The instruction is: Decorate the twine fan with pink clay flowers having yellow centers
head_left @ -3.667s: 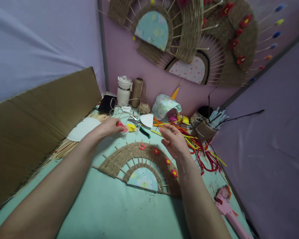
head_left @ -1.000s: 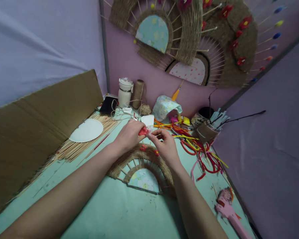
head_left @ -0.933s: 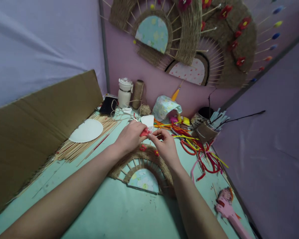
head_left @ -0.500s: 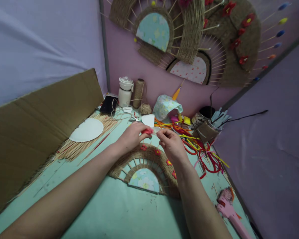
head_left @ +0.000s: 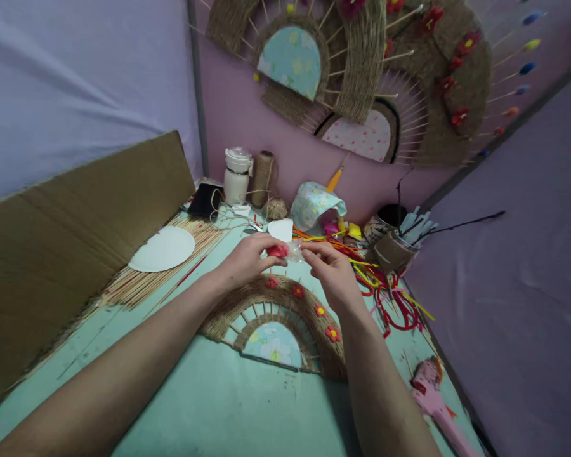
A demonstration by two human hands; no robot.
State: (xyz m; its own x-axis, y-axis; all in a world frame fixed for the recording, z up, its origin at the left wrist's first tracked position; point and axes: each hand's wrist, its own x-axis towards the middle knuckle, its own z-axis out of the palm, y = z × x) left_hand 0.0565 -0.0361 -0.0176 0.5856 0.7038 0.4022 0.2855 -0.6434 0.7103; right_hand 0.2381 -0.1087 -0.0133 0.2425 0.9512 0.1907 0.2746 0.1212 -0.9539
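My left hand (head_left: 248, 259) is closed on a small red lump (head_left: 278, 251), soft-looking like clay, in a clear plastic wrapper (head_left: 295, 251). With thumb and forefinger, my right hand (head_left: 334, 269) pinches the wrapper's other side. Both hands are in the air above a half-round twine-wrapped craft piece (head_left: 247, 293) lying on the table. Its arch carries several red flowers (head_left: 332, 334) with yellow centres. A flowered fabric half-circle (head_left: 272, 344) fills its middle, with thin sticks spreading outward.
Left lie thin wooden sticks (head_left: 137, 282) under a white oval (head_left: 164, 249), beside a cardboard panel (head_left: 76, 228). Behind stand a white bottle (head_left: 236, 181) and twine spool (head_left: 263, 179). At right are coloured strips (head_left: 400, 308), a holder (head_left: 396, 251) with twigs, and a pink glue gun (head_left: 435, 403).
My right hand has shifted slightly right, away from the left, and more of the clear wrapper shows between them. The left hand still grips the red lump. The view has moved slightly.
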